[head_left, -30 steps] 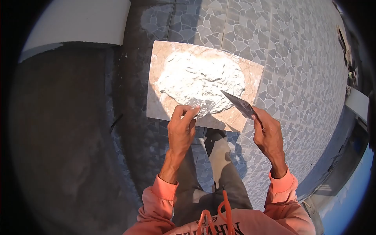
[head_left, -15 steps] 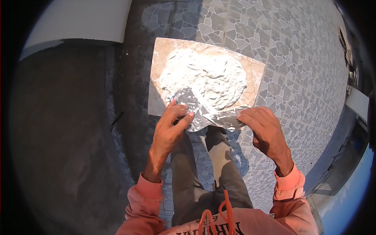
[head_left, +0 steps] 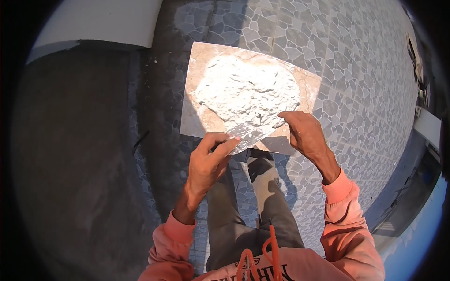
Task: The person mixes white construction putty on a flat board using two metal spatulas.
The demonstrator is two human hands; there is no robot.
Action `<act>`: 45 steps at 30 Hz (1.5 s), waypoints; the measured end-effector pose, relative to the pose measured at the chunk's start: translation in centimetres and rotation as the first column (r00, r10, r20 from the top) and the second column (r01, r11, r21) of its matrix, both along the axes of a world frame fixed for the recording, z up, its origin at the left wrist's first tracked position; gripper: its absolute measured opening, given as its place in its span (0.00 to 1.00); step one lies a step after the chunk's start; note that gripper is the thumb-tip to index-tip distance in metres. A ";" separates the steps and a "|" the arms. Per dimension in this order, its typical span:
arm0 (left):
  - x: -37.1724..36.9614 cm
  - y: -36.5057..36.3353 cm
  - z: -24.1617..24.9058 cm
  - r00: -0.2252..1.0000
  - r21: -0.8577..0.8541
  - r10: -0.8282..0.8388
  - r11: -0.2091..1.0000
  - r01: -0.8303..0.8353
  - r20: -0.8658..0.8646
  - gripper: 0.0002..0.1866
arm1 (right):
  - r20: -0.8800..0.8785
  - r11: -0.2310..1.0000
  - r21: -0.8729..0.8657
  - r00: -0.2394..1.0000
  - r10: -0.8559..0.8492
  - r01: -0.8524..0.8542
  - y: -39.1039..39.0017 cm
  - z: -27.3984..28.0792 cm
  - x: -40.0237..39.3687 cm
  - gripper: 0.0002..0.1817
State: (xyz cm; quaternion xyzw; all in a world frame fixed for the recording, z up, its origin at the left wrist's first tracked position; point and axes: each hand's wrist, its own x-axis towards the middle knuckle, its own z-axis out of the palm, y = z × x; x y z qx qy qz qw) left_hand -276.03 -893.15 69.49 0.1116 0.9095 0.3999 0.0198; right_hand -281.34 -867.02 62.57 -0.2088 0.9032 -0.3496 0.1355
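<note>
A thick white paste [head_left: 248, 89] is spread in a lumpy mound over a beige marbled tile [head_left: 194, 119]. Across its near edge stretches a thin, shiny grey plastic-like sheet [head_left: 248, 133], smeared with white. My left hand [head_left: 211, 154] pinches the sheet's lower left part between thumb and fingers. At the right edge of the paste, my right hand [head_left: 302, 133] is closed in a pinch at the sheet's far side. The sheet's edge beside those fingertips is hard to see against the bright white.
Grey stone-patterned floor tiles [head_left: 351, 93] surround the beige tile. A dark surface [head_left: 75, 140] lies to the left, below a pale curved wall or ledge [head_left: 98, 23]. My legs [head_left: 267, 187] stand just in front of the tile.
My right hand has moved up and left, bringing its side of the sheet over the paste. My left hand has shifted slightly right and down, still pinching the sheet.
</note>
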 end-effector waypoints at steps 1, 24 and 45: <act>0.0 0.1 0.0 0.999 0.014 0.042 0.999 -0.042 -0.008 0.18 | 0.079 0.995 -0.043 0.993 -0.089 0.092 -0.2 0.2 0.6 0.16; -2.5 6.3 -3.2 0.965 0.000 0.260 0.966 -0.260 0.019 0.05 | 0.553 0.888 -0.021 0.746 -0.372 0.459 -6.8 3.4 4.8 0.10; 0.2 0.8 -3.1 0.999 -0.099 -0.035 0.994 0.035 0.011 0.15 | -0.019 1.000 0.010 1.000 -0.013 0.013 1.4 9.7 3.2 0.31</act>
